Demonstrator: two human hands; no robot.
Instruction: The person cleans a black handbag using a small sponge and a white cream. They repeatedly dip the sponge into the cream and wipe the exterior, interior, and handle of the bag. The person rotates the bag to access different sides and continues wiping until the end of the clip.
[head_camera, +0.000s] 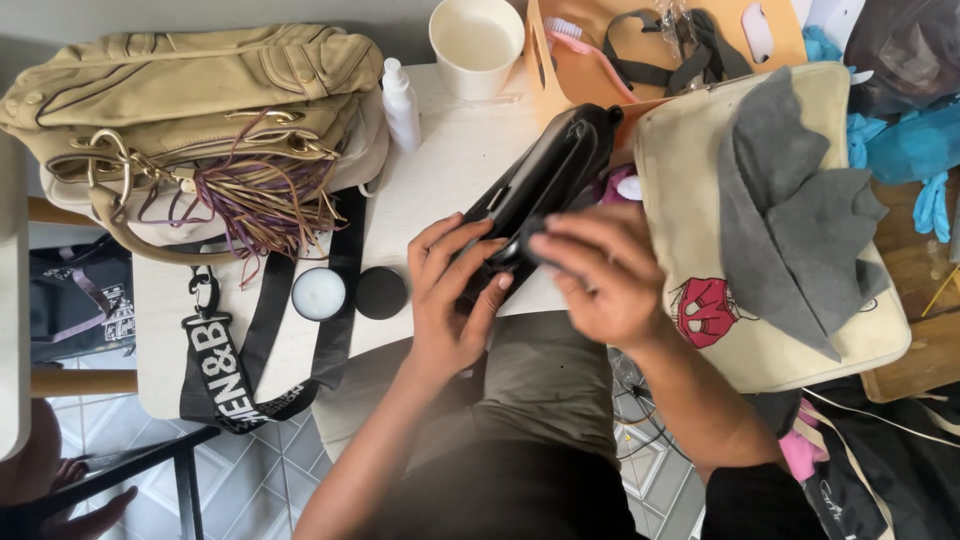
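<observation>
A: What do the two hands hold?

B: Both are on the black pouch (545, 185); the left hand (452, 295) grips its lower end, fingers curled around the side, thumb on top; the right hand (598, 275) has its fingers bent over the same end, pinching something small and dark there; what exactly it is, I cannot tell.

A: And where is the pouch?

B: It lies slanted over the edge of the white table (440, 180), its upper end against the orange organiser (600, 50); just right of the pouch is a cream bag (690, 200) with a grey cloth (790, 220) on it.

A: What is left of the pouch?

B: Near its lower end there are an open tin (318, 293) with white cream and a black lid (381, 292), touching one another; further left is a beige handbag (190, 90) with fringes and a black strap (230, 370); above the pouch stand a white bottle (401, 105) and a white cup (476, 45).
</observation>
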